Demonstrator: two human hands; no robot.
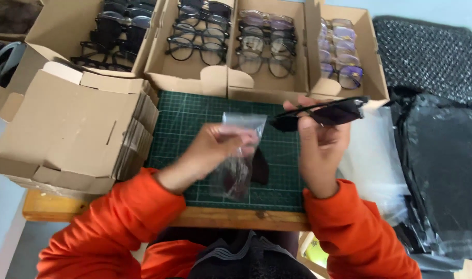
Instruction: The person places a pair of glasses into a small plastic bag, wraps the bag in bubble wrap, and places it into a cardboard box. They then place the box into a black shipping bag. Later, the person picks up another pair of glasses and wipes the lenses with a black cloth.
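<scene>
My left hand pinches a small clear plastic bag that hangs over the green cutting mat; something dark shows inside the bag's lower part. My right hand holds a pair of black sunglasses by the frame, raised just right of the bag's top. Both sleeves are orange. The bag is blurred by motion.
Four open cardboard boxes of eyeglasses stand along the back. A stack of flat folded cartons lies at the left. Clear bags and black bubble pouches are piled at the right.
</scene>
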